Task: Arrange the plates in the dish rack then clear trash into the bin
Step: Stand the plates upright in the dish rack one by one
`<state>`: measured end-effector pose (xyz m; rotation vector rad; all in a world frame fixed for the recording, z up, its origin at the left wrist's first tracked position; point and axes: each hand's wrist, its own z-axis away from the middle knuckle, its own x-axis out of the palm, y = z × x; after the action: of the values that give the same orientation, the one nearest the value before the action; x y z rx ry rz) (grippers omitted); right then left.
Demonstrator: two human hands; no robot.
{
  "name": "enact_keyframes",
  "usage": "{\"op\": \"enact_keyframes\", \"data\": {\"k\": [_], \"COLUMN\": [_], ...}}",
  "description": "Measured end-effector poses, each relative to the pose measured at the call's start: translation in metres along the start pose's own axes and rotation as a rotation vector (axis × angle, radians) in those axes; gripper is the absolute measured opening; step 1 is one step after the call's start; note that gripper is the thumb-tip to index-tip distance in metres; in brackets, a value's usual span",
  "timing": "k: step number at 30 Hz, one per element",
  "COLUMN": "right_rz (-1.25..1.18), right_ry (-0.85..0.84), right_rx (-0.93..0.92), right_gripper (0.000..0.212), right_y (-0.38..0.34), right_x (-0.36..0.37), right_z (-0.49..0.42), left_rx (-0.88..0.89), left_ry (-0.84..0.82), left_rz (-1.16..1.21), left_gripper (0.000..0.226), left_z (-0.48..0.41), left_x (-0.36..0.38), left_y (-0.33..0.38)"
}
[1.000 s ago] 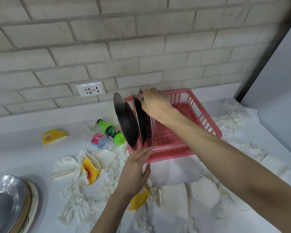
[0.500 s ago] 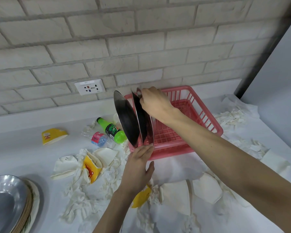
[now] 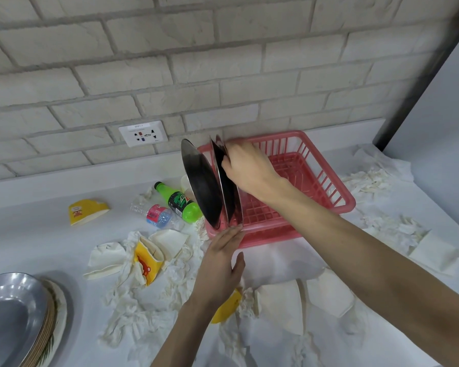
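Right hand: the right hand (image 3: 245, 165) curled its fingers over the top rim of the held plate (image 3: 227, 192), pinching it upright on edge.
Left hand: the left hand (image 3: 220, 263) had straight fingers, their tips touching the held plate's lower edge at the rack's near rim; it gripped nothing.
Rack: the pink dish rack (image 3: 347, 201) sat under the right hand, its slots beyond that wrist unfilled.
Rack contents: the outer plate (image 3: 202, 186) stood on edge just left of the held plate, leaning left.
Writing: the green bottle (image 3: 182, 201), left of the plates, bore a dark label with a red and green logo too small to read; the clear bottle (image 3: 157, 215) beside it had a pink label, unreadable.
Cups: a yellow paper cup (image 3: 146, 263) with a red figure lay left of the left hand.
Socket: the wall socket (image 3: 143, 133) carried a small strip of unreadable print.
Stack: the plate stack (image 3: 8, 313) sat at the counter's near left edge, steel on top.
Open room: bare counter (image 3: 37, 247) lay between stack and cups; crumpled tissue (image 3: 133, 308) crowded both forearms.
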<state>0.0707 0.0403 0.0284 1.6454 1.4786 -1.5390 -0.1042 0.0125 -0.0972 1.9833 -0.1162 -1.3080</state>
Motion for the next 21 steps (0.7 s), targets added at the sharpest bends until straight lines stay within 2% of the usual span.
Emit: {"op": "enact_keyframes", "data": {"k": [21], "right_rz": [-0.042], "right_ry": [0.011], "right_rx": [-0.027], "right_gripper": [0.023], "right_y": [0.002], "right_x": [0.008], "right_z": [0.028], "left_rx": [-0.058], "left_ry": [0.006], "left_rz": [0.019], "left_gripper": [0.048], "left_z": [0.001], "left_x": [0.0], "left_y": [0.0]}}
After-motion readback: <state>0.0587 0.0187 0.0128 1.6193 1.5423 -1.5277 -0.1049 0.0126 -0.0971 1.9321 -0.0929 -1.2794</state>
